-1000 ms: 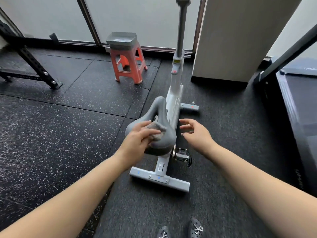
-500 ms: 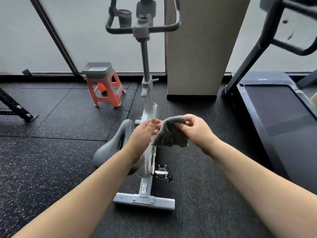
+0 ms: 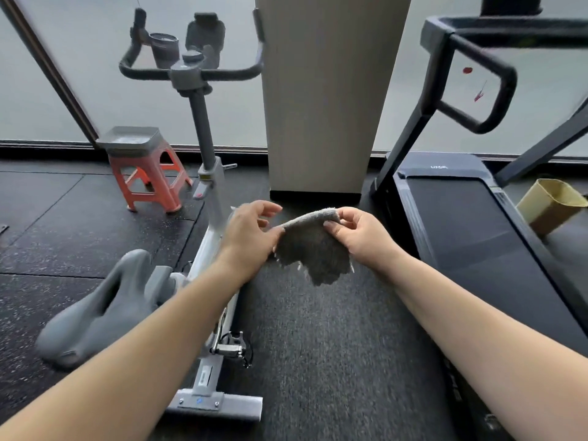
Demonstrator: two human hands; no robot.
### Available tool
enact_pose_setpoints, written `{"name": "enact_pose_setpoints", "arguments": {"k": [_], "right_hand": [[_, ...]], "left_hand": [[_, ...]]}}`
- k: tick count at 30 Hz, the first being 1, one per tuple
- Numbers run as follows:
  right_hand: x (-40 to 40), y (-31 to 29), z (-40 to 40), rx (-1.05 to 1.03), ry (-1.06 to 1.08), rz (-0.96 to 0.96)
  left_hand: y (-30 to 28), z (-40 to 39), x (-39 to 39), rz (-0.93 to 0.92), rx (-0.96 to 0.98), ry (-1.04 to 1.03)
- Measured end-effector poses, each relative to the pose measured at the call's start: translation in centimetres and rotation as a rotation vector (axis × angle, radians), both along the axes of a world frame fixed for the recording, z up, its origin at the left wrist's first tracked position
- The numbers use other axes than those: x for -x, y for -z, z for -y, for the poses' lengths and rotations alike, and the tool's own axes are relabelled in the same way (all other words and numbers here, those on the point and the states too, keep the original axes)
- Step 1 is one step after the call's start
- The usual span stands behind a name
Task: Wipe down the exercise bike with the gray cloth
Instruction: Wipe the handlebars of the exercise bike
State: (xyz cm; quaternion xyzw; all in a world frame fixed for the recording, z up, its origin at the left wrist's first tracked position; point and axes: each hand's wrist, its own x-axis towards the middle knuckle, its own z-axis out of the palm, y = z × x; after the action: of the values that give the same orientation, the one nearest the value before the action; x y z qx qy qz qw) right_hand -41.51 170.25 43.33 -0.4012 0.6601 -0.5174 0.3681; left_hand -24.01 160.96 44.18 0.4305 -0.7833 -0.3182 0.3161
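— Fingers [image 3: 334, 225]: what are yours gripping?
— Your right hand [image 3: 361, 238] and left hand [image 3: 246, 238] pinch the gray cloth [image 3: 313, 249] by its top edge, held right of the exercise bike [image 3: 208, 237], above the floor.

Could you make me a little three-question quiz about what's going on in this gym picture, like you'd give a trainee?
1. True or false: the gray cloth is pressed against the bike saddle.
2. Which hands hold the cloth? A) left hand only B) right hand only C) both
3. Fill in: the orange stool stands to the ___ of the exercise bike.

Key
1. False: it hangs in the air, clear of the bike.
2. C: each hand pinches an upper corner.
3. Left.
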Motion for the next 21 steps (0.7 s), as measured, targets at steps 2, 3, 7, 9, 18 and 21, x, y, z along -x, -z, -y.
{"name": "enact_pose_setpoints", "arguments": {"k": [2,3,7,9,18,21], "right_hand": [[1.5,0.0,1.0,0.011,0.048,-0.006],[2.1,-0.1,1.6,0.021,0.059,-0.002],[4.1,-0.3,4.8,0.064,0.007,0.1],[5.0,-0.3,6.7,0.078,-0.05,0.163],[11.0,-2.1,17.7,0.163,-0.084,0.19],[12.6,-2.8,20.9,0.192,-0.134,0.309]], "left_hand": [[0.1,-0.7,1.9,-0.034,0.116,-0.064],[0.2,-1.0,2.9,-0.051,0.119,-0.042],[0.4,-0.3,7.1,-0.144,-0.182,0.183],[0.2,1.7,8.9,-0.237,-0.29,0.171],[-1.1,14.4,14.8,-0.477,-0.572,0.134],[-1.9,17.5,16.4,-0.491,-0.629,0.237]]}}
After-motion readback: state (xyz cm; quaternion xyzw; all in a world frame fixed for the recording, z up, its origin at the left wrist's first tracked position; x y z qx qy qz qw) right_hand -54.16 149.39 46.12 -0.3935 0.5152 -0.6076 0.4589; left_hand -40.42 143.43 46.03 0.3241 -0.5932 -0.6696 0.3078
